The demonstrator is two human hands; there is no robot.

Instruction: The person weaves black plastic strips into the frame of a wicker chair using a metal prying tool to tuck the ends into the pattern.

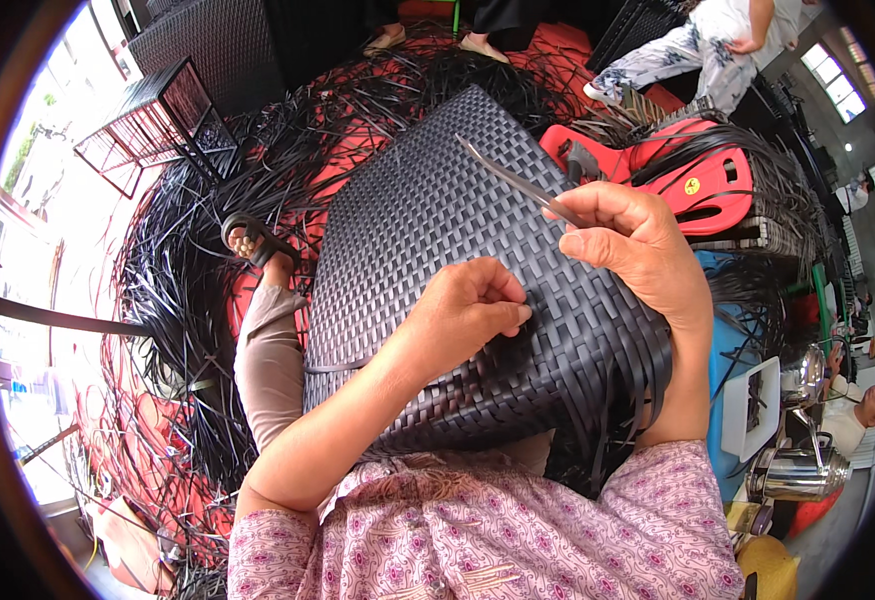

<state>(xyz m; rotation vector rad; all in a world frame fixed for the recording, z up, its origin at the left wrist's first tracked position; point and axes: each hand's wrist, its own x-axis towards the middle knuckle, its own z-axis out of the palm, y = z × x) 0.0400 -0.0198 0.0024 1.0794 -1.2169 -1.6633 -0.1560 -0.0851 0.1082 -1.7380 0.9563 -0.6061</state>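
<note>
Across my lap lies a black woven wicker piece [408,210], a broad slab of flat plastic strands. Loose strand ends [608,400] hang off its near right corner. Low over the near part of the weave, my left hand [468,310] has thumb and fingers pinched together; what they hold, if anything, is too small to make out. Raised above the right edge, my right hand [643,245] grips a slim, curved dark tool [508,175] with a pointed tip. The tool points to the far left, apart from the weave.
Heaps of black strands [178,280] cover the red floor on the left and far side. A wire frame [148,125] stands far left. At right are a red plastic seat [698,185], a white tray [753,410] and a metal kettle [798,472]. Other people stand or sit nearby.
</note>
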